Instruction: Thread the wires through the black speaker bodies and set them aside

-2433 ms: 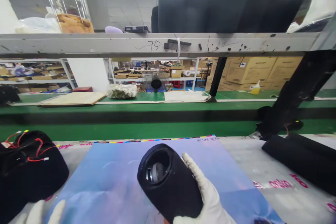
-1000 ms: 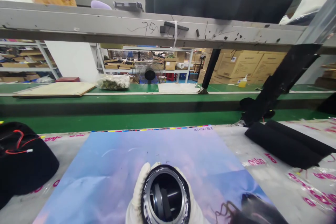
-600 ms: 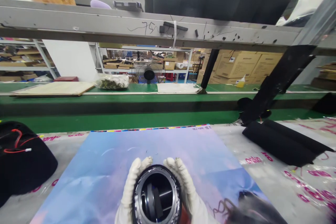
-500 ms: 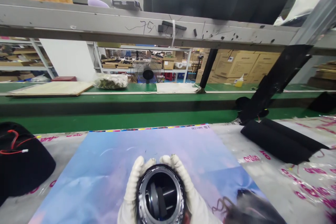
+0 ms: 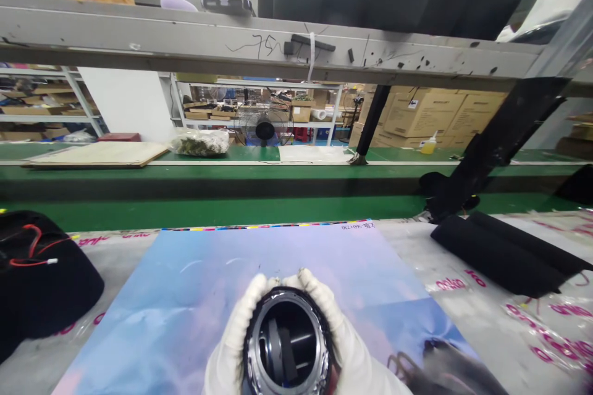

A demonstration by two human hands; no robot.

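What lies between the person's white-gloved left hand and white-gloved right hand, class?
Between the left hand and the right hand is a round, black, silver-rimmed, open-ended cylinder, clasped from either side, as the head view shows.

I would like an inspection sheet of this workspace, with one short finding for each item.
Surface: blue-violet printed sheet lying on plastic film with pink lettering.
Held thing: black housing, its open, ringed end facing the camera.
Clutter: black piece at left, two elongated black pieces at right.
Hands: left hand and right hand, white-gloved, cup the housing from both sides.
Cables: red leads on the black piece at left, one with white connector.
Surroundings: green bench beyond, shelf beam overhead, fan and cartons behind.
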